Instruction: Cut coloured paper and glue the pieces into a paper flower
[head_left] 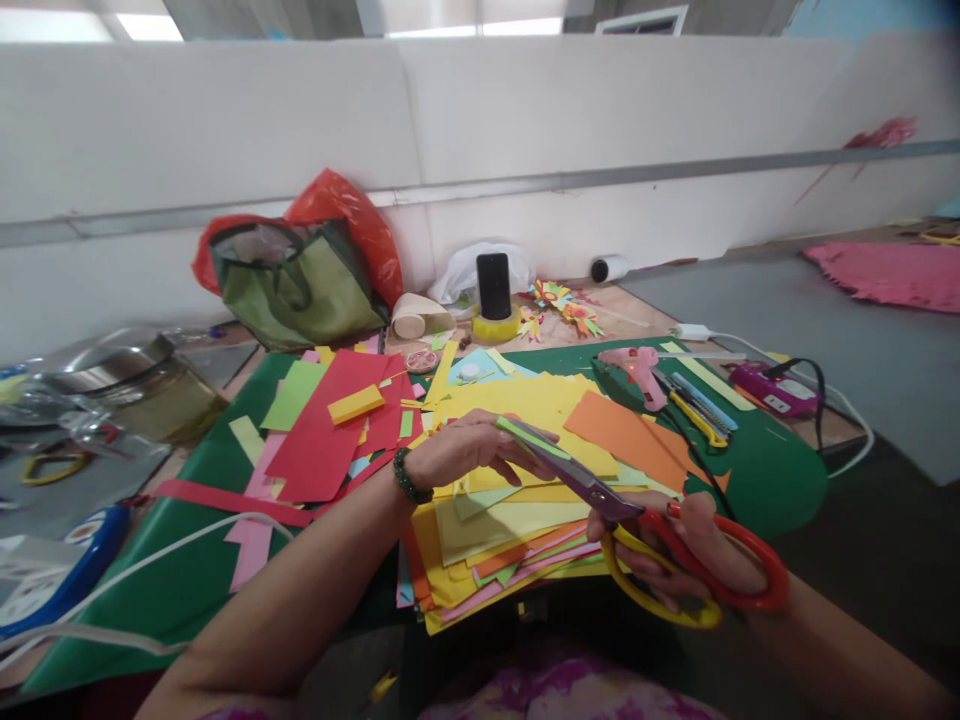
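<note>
My right hand [705,545] is closed around the scissors [600,500], with fingers through the red and yellow handles. The blades point up and left over the paper pile. A narrow light green paper strip [523,434] lies along the blade tips. My left hand [476,450], with a dark green bead bracelet at the wrist, holds this strip at its fingers, partly hidden by the blades. Beneath both hands is a stack of coloured paper [510,550], mostly yellow, with orange, pink and green edges showing.
Red paper sheets [322,430] lie left on the green mat [780,480]. At right are a pink glue gun [639,372], a yellow cutter [697,418] and a purple device [776,388]. A phone [493,285] stands in a tape roll [495,324], near paper flowers [555,295] and a green bag [300,290].
</note>
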